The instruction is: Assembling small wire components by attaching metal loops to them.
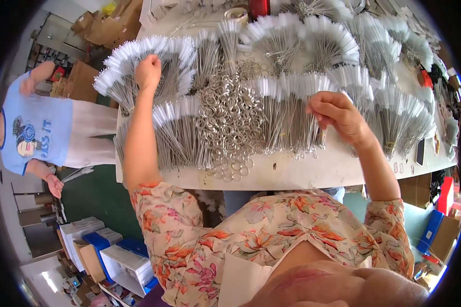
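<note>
My left hand [147, 71] is closed around the wire stems of a fanned bundle of thin white-tipped wire brushes [133, 61] at the far left of the white table [292, 174]. My right hand [338, 115] pinches the bristle ends of another brush bundle [292, 102] near the middle right. Between the two hands lies a heap of small metal rings [230, 117]. Several more fanned brush bundles [317, 36] cover the back of the table.
Another person in a blue shirt [36, 128] stands at the left, arms out. Cardboard boxes [102, 25] sit at the back left. Blue and white bins [112, 250] stand on the floor at lower left. Red and blue boxes [440, 210] are at the right.
</note>
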`<state>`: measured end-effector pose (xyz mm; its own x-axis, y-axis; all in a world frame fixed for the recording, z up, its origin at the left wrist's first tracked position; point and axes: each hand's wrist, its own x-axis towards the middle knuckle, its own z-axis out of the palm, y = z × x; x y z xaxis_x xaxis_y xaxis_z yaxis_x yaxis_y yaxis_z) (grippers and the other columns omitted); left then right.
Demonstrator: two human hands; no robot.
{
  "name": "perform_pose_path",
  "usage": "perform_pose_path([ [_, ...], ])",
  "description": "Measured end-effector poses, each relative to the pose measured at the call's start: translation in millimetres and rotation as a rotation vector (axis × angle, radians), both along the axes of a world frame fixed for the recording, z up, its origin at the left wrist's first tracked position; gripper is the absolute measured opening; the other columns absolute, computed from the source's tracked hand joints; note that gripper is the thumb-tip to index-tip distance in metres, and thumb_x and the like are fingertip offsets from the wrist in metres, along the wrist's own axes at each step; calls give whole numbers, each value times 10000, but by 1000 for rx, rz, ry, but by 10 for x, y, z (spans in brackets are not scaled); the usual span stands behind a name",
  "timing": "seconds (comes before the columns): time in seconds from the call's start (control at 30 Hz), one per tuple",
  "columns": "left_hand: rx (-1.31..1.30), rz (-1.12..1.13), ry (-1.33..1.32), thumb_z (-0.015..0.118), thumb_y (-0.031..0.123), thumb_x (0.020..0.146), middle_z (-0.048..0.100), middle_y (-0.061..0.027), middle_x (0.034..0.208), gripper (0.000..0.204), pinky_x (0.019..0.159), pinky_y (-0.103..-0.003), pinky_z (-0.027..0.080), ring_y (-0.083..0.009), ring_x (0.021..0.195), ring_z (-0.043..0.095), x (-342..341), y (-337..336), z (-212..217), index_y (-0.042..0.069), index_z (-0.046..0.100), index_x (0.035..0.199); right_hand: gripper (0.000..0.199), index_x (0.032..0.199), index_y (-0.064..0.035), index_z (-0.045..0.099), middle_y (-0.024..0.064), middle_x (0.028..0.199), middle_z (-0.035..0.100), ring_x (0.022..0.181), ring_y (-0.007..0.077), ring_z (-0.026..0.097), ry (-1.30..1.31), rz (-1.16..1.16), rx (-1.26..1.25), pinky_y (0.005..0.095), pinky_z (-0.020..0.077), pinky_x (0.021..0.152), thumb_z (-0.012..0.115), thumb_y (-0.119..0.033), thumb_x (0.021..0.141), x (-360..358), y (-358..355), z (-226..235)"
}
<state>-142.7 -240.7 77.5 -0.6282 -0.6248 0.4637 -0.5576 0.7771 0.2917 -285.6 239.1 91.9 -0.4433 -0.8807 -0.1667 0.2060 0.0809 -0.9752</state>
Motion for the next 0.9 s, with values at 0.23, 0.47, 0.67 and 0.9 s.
perform_pose_path([
  [0.23,-640,275,-547,498,151,771,617,-113,921,190,760,-398,462,-272,909,568,-221,-127,135,123,679,818,233,831,-4,609,-20,626,480,545,47,418,300,10,135,194,347,507,534,-222,863,-546,26,249],
  [0.47,-550,295,-641,591,243,753,615,-86,912,165,803,-412,435,-287,912,570,-137,-80,366,116,678,809,178,850,-12,616,20,606,544,492,78,507,746,20,246,226,437,458,546,-173,823,-1252,-706,165],
  [0.67,-499,183,-174,594,248,771,629,-93,867,164,716,-376,454,-266,808,597,-322,-222,325,104,649,823,206,827,-20,625,75,638,623,501,133,591,868,-160,392,253,492,504,589,-216,774,-1931,-1548,-298],
  [0.9,202,-272,710,533,302,868,632,-94,788,259,695,-321,461,-185,719,591,-780,225,460,50,584,897,235,794,-84,654,81,690,649,632,188,631,1091,-373,675,324,506,619,647,-289,678,-1924,-1594,-495],
])
